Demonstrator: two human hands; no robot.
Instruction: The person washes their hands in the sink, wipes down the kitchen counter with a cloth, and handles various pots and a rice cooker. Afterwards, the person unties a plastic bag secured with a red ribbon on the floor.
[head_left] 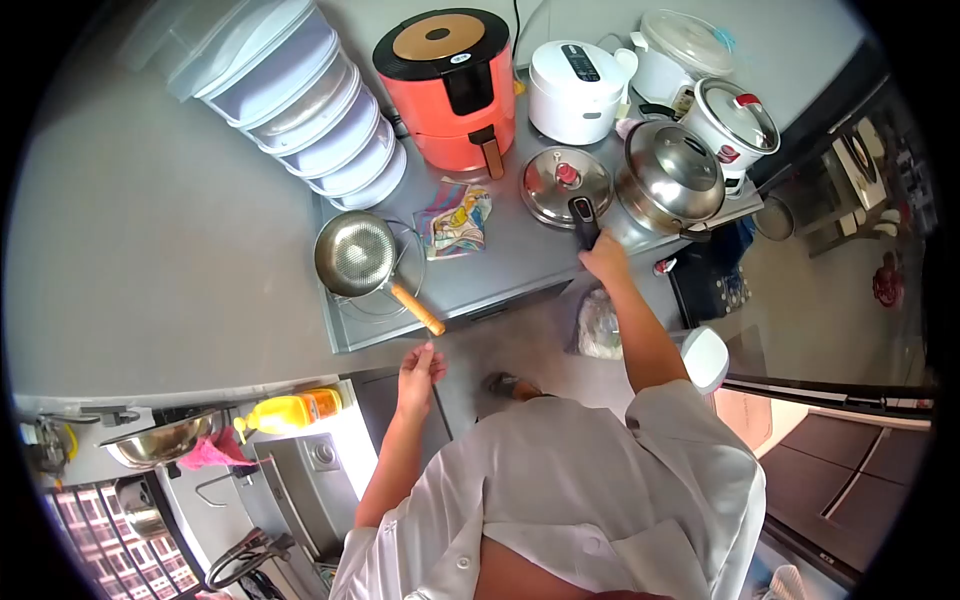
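Observation:
My right hand point(606, 258) is closed around the end of the long black handle point(583, 222) of a shiny pressure cooker lid point(540, 190) with a red knob. The lid lies on the grey counter, just left of a domed steel pot point(675, 165). Near the counter's front edge, my left hand point(420, 378) is loosely half-curled, with nothing visible in it. Just beyond its fingertips is the wooden handle point(418, 309) of a small frying pan point(355, 252), apparently not touched. The pan rests on a wire rack point(410, 262).
A colourful folded cloth point(457, 217) lies between pan and lid. Behind stand stacked clear-and-white containers point(330, 130), an orange air fryer point(450, 105), a white rice cooker point(575, 95) and other white pots point(735, 120). A plastic bag point(598, 325) sits below the counter edge.

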